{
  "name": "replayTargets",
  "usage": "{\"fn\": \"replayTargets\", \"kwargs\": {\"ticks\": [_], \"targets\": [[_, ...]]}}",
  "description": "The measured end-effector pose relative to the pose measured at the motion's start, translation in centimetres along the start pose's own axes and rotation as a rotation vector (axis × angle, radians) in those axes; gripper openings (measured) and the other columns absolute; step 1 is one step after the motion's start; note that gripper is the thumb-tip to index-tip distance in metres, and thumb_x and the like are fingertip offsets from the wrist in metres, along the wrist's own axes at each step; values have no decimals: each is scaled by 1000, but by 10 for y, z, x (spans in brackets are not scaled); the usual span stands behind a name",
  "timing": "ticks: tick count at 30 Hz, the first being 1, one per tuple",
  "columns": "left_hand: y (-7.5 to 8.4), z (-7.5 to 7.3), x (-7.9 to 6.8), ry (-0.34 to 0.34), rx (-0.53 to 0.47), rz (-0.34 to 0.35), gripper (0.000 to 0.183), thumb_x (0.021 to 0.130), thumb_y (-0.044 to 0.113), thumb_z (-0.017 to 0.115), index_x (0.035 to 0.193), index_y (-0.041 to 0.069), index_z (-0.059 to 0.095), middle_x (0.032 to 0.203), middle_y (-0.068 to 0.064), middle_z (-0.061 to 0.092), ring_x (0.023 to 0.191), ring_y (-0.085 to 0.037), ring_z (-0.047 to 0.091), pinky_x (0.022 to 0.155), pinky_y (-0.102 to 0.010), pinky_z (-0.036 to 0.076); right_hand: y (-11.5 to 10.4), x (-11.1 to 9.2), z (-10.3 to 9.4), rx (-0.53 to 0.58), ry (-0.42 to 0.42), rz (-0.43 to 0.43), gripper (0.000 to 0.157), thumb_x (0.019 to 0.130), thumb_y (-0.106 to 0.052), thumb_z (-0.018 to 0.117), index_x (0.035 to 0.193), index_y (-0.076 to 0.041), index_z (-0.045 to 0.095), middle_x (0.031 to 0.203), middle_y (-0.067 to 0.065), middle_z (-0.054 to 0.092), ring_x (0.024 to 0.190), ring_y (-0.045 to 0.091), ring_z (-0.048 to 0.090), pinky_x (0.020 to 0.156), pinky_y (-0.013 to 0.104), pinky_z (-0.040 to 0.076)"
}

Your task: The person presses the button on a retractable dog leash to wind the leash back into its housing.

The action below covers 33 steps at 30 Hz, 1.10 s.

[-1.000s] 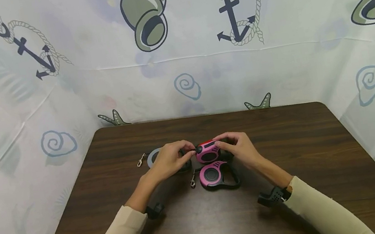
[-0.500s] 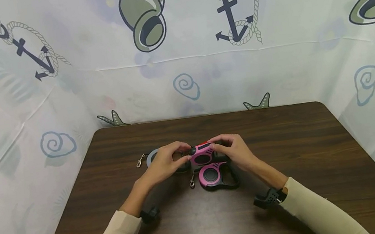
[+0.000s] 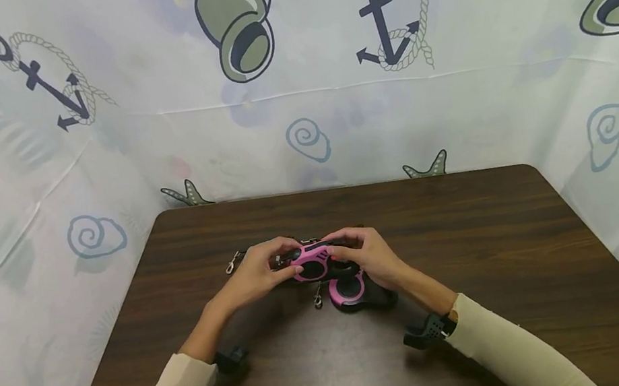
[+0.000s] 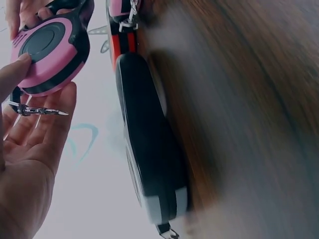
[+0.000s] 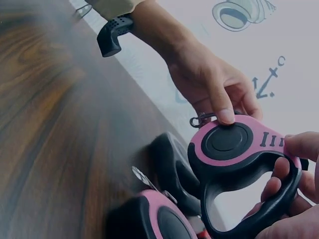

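Between both hands is a pink and black retractable dog leash, lifted above the table. My left hand pinches its round body, thumb on the black disc and fingers behind; its metal clip hangs by the fingers. My right hand grips the black handle, fingers through the loop and thumb on the pink casing, as the right wrist view shows. A second pink leash lies just in front, its clip pointing left. Behind the hands, a black and grey leash stands mostly hidden in the head view.
A red leash shows partly in the left wrist view, beyond the black and grey one. Another metal clip lies left of the left hand. The brown wooden table meets a sea-patterned white cloth at the back.
Both hands have moved left with the pink leash, from over the red leash to in front of the black and grey one. The second pink leash stays in place.
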<state>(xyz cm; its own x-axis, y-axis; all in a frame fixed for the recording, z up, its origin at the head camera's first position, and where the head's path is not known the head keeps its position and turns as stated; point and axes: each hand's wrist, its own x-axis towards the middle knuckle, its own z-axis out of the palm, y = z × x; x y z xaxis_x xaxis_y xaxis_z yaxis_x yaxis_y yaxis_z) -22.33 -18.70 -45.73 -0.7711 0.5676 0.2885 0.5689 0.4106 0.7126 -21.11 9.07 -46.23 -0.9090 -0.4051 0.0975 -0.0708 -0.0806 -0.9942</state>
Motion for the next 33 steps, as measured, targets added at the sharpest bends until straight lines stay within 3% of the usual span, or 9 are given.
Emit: {"fn": "replayTargets", "kwargs": {"ticks": [5, 13, 19, 28, 33], "targets": [[-3, -9, -10, -20, -5, -57, 34, 94, 19, 84, 126, 17, 71, 118, 1, 75, 108, -16, 72, 79, -28, 58, 2, 2, 9, -29, -35, 5, 33, 102, -5, 70, 133, 6, 68, 107, 7, 71, 97, 27, 64, 87, 33, 59], [-7, -25, -27, -63, -57, -107, 34, 95, 19, 83, 126, 14, 70, 117, -2, 75, 109, -19, 72, 83, -31, 62, 7, 8, 23, -177, -92, -13, 34, 100, -10, 74, 134, -2, 71, 112, 11, 76, 96, 30, 66, 82, 40, 59], [-12, -36, -42, -90, -91, -183, 33, 94, 21, 84, 124, 15, 71, 114, -2, 75, 107, -20, 71, 86, -30, 61, 12, 13, 32, -282, -90, -33, 32, 97, -9, 77, 128, -2, 74, 102, 9, 75, 84, 18, 65, 71, 24, 52], [-26, -48, -57, -151, -77, -234, 33, 95, 24, 82, 125, 14, 70, 112, -1, 73, 103, -20, 71, 95, -34, 60, 24, 20, 43, -425, -85, -91, 33, 91, -10, 83, 124, -5, 77, 104, 10, 78, 89, 9, 71, 79, 26, 58], [-35, -50, -65, -176, -86, -247, 33, 97, 23, 81, 125, 11, 71, 107, -3, 72, 96, -20, 69, 90, -30, 60, 28, 19, 53, -493, -68, -93, 34, 89, -9, 85, 123, -6, 77, 103, 7, 78, 87, 9, 72, 81, 25, 59]]}}
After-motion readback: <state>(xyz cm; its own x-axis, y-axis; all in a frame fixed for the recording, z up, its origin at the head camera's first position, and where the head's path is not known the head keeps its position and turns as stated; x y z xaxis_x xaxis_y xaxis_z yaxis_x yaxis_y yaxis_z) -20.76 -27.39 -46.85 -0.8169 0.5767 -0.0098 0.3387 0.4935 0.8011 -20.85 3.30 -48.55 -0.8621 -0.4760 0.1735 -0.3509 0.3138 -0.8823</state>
